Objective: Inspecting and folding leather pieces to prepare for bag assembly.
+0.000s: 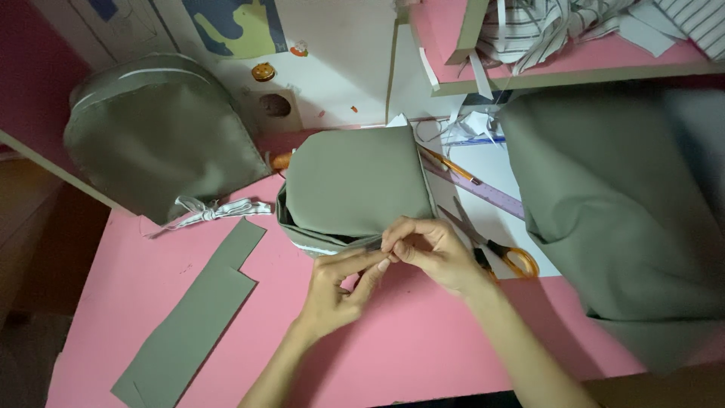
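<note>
The worktop (423, 340) is pink and dimly lit, with a white panel and coloured paper at the far side and a raised pink shelf (453, 15) at far right carrying striped fabric (529, 30). A folded stack of olive fabric (353, 185) lies at centre. Both hands meet at its near edge: the left hand (340, 291) has thumb and fingers pinched together on the fabric edge, and the right hand (430, 253) is likewise closed on the same edge, fingertips touching those of the left. A large olive cloth (619, 204) covers the right side and hangs over the near right edge. A rounded olive bundle (155, 132) sits far left, overhanging the left edge, with a white tie (215, 211) beside it. A long olive strip (192, 321) lies near left. Orange-handled scissors (502, 253) and a ruler (479, 193) lie just right of the stack. Open pink surface remains along the near edge, between the strip and the large cloth.
</note>
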